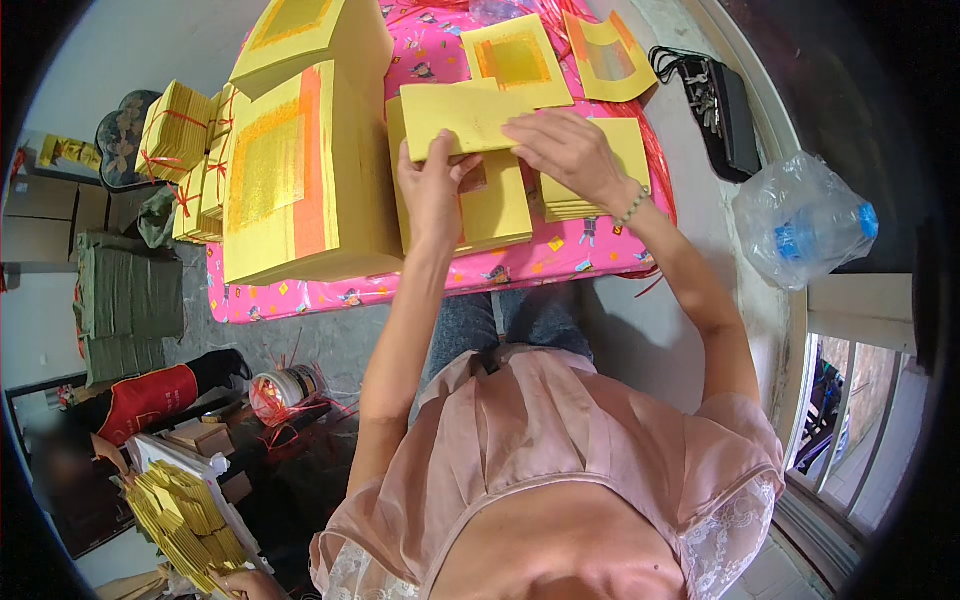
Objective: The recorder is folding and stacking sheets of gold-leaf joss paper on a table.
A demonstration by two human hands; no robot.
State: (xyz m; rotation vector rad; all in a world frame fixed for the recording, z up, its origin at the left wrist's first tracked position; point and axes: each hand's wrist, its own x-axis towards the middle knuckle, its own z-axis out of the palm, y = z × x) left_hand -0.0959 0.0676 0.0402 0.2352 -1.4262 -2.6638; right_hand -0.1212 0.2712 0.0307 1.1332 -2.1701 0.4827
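Observation:
A folded sheet of yellow joss paper [455, 110] is between my hands above the pink table. My left hand [433, 195] grips its near edge, thumb on top and the other fingers partly hidden under it. My right hand [575, 155], with a beaded bracelet at the wrist, is closed at the sheet's right end, fingers together; its thumb is hidden. Below lies a stack of yellow joss paper [500, 215], partly covered by the sheet and my left hand. A second stack of yellow paper [610, 150] sits under and beside my right hand.
Tall joss paper stacks [345, 180] with gold and orange patches stand left on the pink tablecloth [290, 302]. Tied bundles [175, 130] sit beyond. At right are a black pouch with keys [735, 120] and a bagged plastic bottle [810, 235]. Another person handles yellow papers [185, 515] lower left.

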